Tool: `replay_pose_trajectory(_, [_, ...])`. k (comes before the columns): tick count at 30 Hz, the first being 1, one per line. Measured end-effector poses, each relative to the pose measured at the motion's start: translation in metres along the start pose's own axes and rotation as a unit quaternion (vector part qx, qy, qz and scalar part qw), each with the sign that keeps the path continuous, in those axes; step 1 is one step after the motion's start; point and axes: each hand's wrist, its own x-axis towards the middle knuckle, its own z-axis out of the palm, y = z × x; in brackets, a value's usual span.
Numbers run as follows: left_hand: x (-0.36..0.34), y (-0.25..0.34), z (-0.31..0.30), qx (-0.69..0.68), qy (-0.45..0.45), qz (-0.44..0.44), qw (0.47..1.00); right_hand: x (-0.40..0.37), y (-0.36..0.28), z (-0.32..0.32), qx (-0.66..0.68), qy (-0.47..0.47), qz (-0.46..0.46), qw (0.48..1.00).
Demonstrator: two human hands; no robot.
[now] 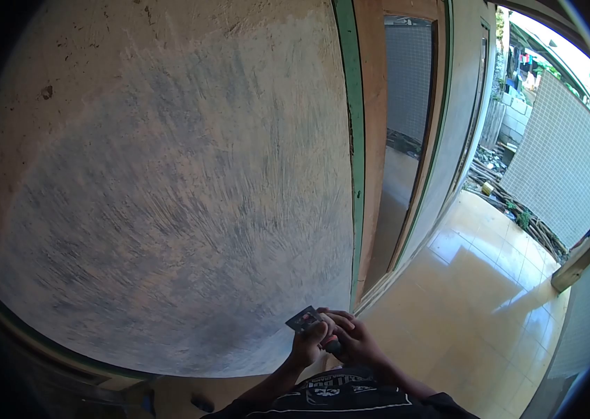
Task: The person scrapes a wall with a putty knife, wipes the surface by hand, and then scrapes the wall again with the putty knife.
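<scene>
In front of my chest, low in the head view, my two hands are close together. A flat, dark, square-ended scraper [301, 318] with a small reddish and pale mark sticks out from them towards the wall. My left hand [307, 345] is closed, its thumb pressed on the scraper's flat face. My right hand [353, 336] is curled round the scraper's other end, where a bit of red shows between the hands. Most of that end is hidden by fingers. Just beyond the hands rises a wall [190, 188] with streaky whitish-grey coating over beige.
A green-edged door frame [355, 140] borders the wall, with an opening [408, 84] beside it. Shiny tiled floor [462, 300] runs along the right. A wooden post [581, 262] and a pale grid-patterned panel [560, 150] stand further out, near branches [518, 213] and rubble.
</scene>
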Motion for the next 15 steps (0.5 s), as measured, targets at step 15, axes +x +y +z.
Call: replay_pose_trajectory(15, [-0.018, 0.075, 0.003, 0.067, 0.026, 0.206, 0.976, 0.022, -0.015, 0.001, -0.035, 0.041, 0.164, 0.985])
